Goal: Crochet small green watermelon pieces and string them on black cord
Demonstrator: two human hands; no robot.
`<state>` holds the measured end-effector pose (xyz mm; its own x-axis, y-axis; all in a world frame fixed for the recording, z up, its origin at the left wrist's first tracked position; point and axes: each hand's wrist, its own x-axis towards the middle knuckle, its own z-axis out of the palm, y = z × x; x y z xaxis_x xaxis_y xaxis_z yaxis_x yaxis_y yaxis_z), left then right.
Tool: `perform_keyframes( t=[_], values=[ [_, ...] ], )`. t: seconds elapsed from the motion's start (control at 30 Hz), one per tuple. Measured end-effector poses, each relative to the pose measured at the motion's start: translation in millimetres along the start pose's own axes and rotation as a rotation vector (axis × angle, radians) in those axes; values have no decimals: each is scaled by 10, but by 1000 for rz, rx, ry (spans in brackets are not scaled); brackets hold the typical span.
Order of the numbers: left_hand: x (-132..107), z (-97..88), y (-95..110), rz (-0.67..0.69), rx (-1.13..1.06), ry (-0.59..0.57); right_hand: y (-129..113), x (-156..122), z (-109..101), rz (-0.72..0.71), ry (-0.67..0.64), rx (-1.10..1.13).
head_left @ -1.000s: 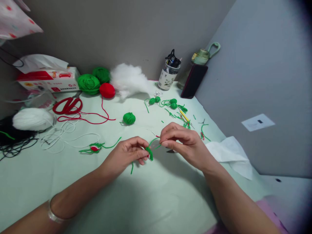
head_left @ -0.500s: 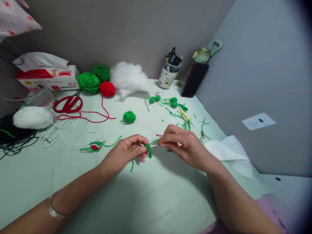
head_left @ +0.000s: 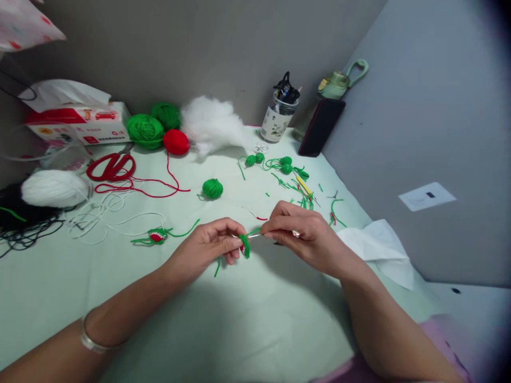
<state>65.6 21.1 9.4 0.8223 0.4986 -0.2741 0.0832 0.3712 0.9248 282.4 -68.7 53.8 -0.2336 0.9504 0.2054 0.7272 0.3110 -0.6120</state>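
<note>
My left hand (head_left: 217,241) is closed, pinching a small green, white and red crochet piece (head_left: 245,247) between thumb and fingers. My right hand (head_left: 299,234) grips a thin metal crochet hook (head_left: 254,236), whose tip meets the top of the piece and is hidden there. A green strand (head_left: 253,231) runs from the piece to the right fingertips. Below the left fingers hangs a green yarn tail (head_left: 217,267). Left of that hand lies a similar crochet piece (head_left: 157,235) with loose tails. A small green yarn ball (head_left: 212,189) sits beyond the hands.
Red-handled scissors (head_left: 112,167), a white yarn ball (head_left: 56,188), a red ball (head_left: 176,142) and white stuffing (head_left: 213,125) stand left and behind. Green scraps and a yellow-handled hook (head_left: 304,185) lie right, near a phone (head_left: 327,127), pen jar (head_left: 278,119) and tissue (head_left: 377,247).
The view has shifted slightly. Both hands keep the same grip on the piece and the hook, with hardly any visible movement between them.
</note>
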Motion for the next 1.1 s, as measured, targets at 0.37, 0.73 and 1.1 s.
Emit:
perform_keyframes(
  t=[0.37, 0.73, 1.1],
  values=[
    [-2, 2, -29, -9, -21, -44, -54, 21, 46, -2, -38, 45],
    [10, 15, -91, -17, -114, -15, -141, 35, 360, 64, 112, 95],
    [0, 36, -49, -3, -92, -10, -225, 0, 412, -215, 292, -238]
  ],
)
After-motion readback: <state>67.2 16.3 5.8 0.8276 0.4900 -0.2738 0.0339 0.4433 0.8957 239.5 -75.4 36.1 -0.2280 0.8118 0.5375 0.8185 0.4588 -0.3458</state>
